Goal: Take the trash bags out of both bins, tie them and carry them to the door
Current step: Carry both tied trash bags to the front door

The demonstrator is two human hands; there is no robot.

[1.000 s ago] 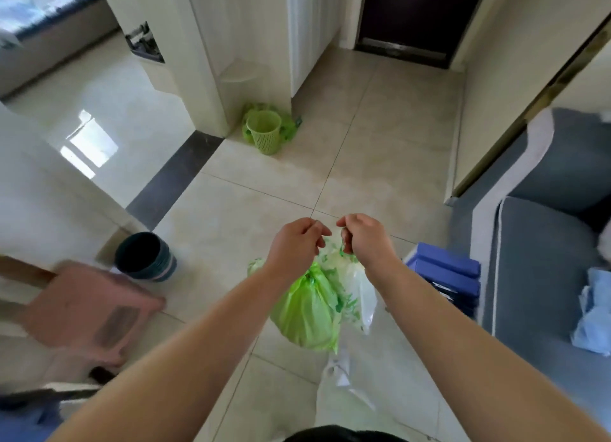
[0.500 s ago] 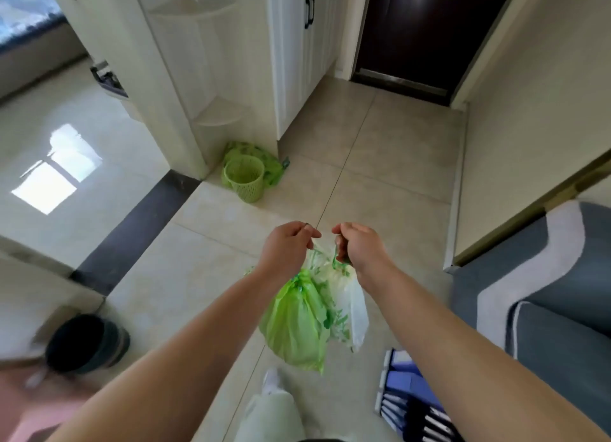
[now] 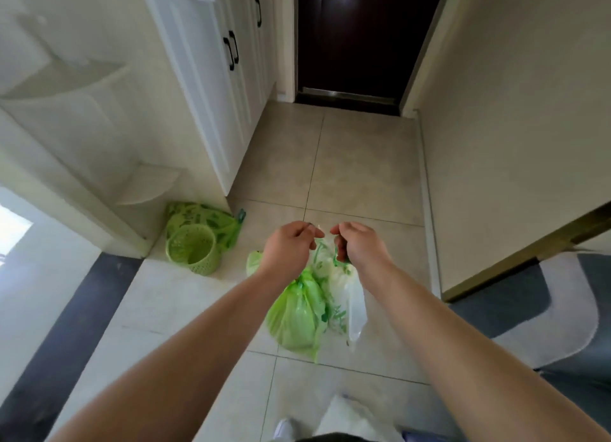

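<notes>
The person is carrying 2 trash bags down the hallway toward the dark door (image 3: 357, 38), and this looks like the last leg of the task. The left hand (image 3: 291, 249) is clenching the gathered neck of the green bag (image 3: 297, 312), which is hanging clear of the tiled floor (image 3: 330, 163); the right hand (image 3: 358, 246) is gripping the top of the pale bag (image 3: 353, 296), and the 2 bags are hanging touching each other between the forearms. To do this well, I judge that both fists should be holding below the knots, the bags lifted off the floor and away from the legs, with a straight line taken down the open tiles to the threshold. Whether the knots are fully tied is hidden by the fingers. The green bag is bulging with contents that cannot be made out; the pale bag is showing green scraps through its film. By the white cabinet (image 3: 228, 87), a green basket bin (image 3: 193, 248) is standing with no liner visible, with a patterned green bag (image 3: 201, 218) lying just behind it.
</notes>
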